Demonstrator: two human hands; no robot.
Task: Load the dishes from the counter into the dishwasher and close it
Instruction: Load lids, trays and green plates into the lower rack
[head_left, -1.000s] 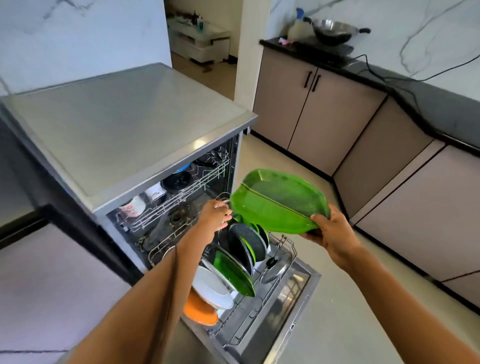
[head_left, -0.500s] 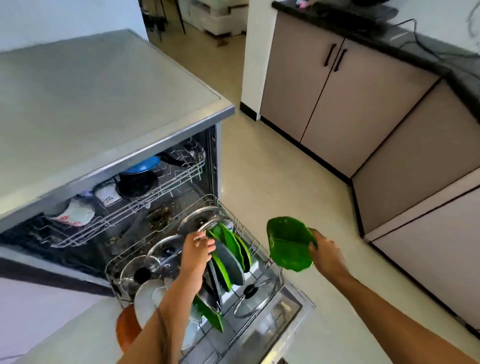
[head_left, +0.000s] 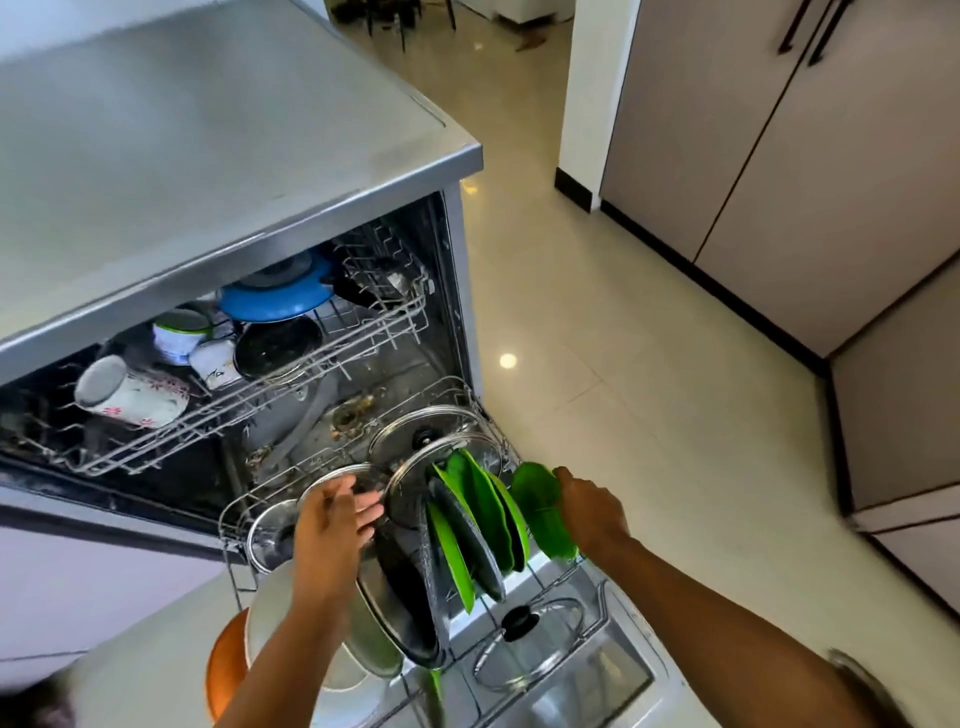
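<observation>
The dishwasher (head_left: 457, 291) stands open with its lower rack (head_left: 234, 519) pulled out over the lowered door (head_left: 618, 680). My right hand (head_left: 589, 512) grips a green plate (head_left: 540, 509) on edge at the rack's right side, next to other upright green plates (head_left: 483, 512) and a dark grey plate (head_left: 467, 540). My left hand (head_left: 337, 514) hovers over the rack with fingers spread, touching the rim of a glass lid (head_left: 415, 478). White plates (head_left: 332, 670) and an orange plate (head_left: 223, 665) stand at the rack's near end.
The upper rack (head_left: 249, 395) holds mugs, a blue lid (head_left: 275, 301) and a dark pan. A glass lid (head_left: 530, 644) lies flat on the rack's front. The steel counter (head_left: 197, 145) covers the machine. Cabinets (head_left: 779, 156) line the right wall across a tiled floor (head_left: 649, 389).
My right hand has lowered the green plate from beside the rack down into it, against the other green plates. My left hand stays at the glass lids. The camera has tilted further down.
</observation>
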